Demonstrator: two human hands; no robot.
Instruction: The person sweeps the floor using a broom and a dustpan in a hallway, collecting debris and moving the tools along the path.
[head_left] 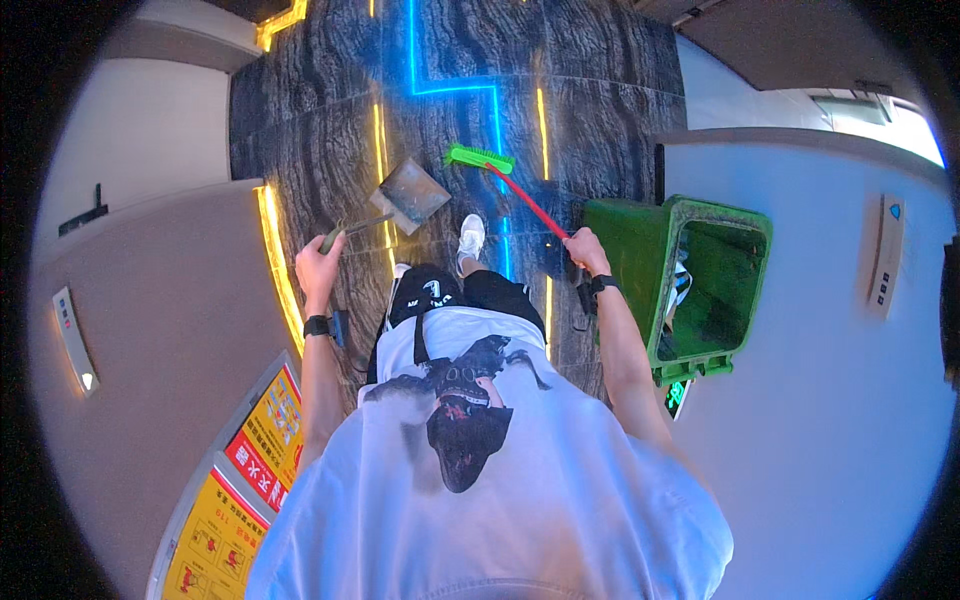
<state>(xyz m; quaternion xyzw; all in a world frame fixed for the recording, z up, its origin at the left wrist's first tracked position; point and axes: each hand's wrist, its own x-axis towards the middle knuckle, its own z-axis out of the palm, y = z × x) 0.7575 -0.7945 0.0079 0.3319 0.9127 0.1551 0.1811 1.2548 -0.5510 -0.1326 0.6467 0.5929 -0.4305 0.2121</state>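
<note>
My left hand (pixel 318 266) is closed round the handle of a dustpan, held out to my left. The dustpan's grey metal pan (pixel 411 196) is at the far end of that handle, ahead of my feet; whether it touches the floor I cannot tell. In my right hand (pixel 587 250) I grip the red stick of a broom. Its bright green bristle head (pixel 480 158) is ahead and to the right of the pan, apart from it. A green wheeled bin (pixel 625 262), its top open, stands just right of my right hand, with some pale rubbish (pixel 681 285) inside.
The dark, grained floor (pixel 610 100) carries blue and yellow light strips. Walls run along both sides, the right one (pixel 820 400) behind the bin. Yellow and red sign panels (pixel 230 520) are at the lower left. My white shoe (pixel 471 238) is near the pan.
</note>
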